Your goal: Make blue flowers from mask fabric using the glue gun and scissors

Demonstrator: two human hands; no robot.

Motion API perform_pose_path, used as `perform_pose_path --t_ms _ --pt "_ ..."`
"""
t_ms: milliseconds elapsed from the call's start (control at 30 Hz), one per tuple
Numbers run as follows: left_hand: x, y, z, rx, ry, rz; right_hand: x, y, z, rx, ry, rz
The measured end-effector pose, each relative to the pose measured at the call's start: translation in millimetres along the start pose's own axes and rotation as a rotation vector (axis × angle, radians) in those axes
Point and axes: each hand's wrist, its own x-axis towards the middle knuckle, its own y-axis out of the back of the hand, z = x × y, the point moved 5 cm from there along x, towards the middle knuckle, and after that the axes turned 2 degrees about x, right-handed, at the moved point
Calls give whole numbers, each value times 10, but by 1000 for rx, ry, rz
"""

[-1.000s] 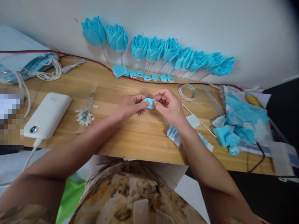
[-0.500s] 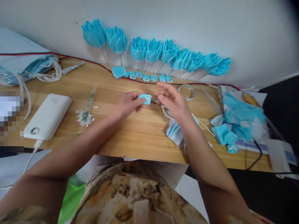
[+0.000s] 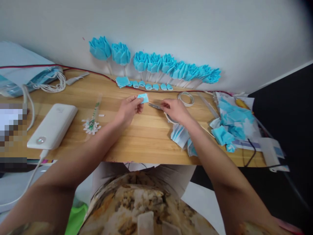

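Observation:
My left hand (image 3: 128, 108) pinches a small folded light-blue paper piece (image 3: 143, 97) just above the wooden table (image 3: 137, 137). My right hand (image 3: 175, 110) lies to its right with fingers closed around a pair of scissors (image 3: 156, 106) whose metal tips point left toward the paper. Under my right wrist lies a stack of folded blue and white paper (image 3: 181, 135).
Blue paper flowers on sticks (image 3: 156, 63) lean on the wall, with several small folded blue pieces (image 3: 146, 85) below them. A tape roll (image 3: 186, 98) lies right of my hands, a blue paper pile (image 3: 231, 120) far right, a white power bank (image 3: 52, 125) and paper scraps (image 3: 91, 125) left.
My right hand let go of the blue piece, moved right and down, and took hold of the scissors. My left hand kept the piece and lifted it slightly. The view pulled back.

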Motion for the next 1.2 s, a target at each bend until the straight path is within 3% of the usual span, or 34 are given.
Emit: perform_pose_path --t_ms 133,467,700,800,900,1033,1200 --pt "-34 -33 15 8 18 -5 -19 -136 -3 -85 5 -3" --pt "-66 -85 35 -14 45 -2 3 -190 82 -53 -80 32" --pt "-76 -146 -45 32 95 -55 -62 -125 205 280 -105 140" --pt "-92 -160 -72 88 113 -66 -181 44 74 291 0 347" --pt "-127 -179 -87 139 133 -76 -338 192 -178 158 235 518" --pt "-198 -254 -88 189 157 -142 -477 221 -423 30 529 580" --pt "-255 -310 -67 203 168 -168 -537 197 -505 -51 620 606"
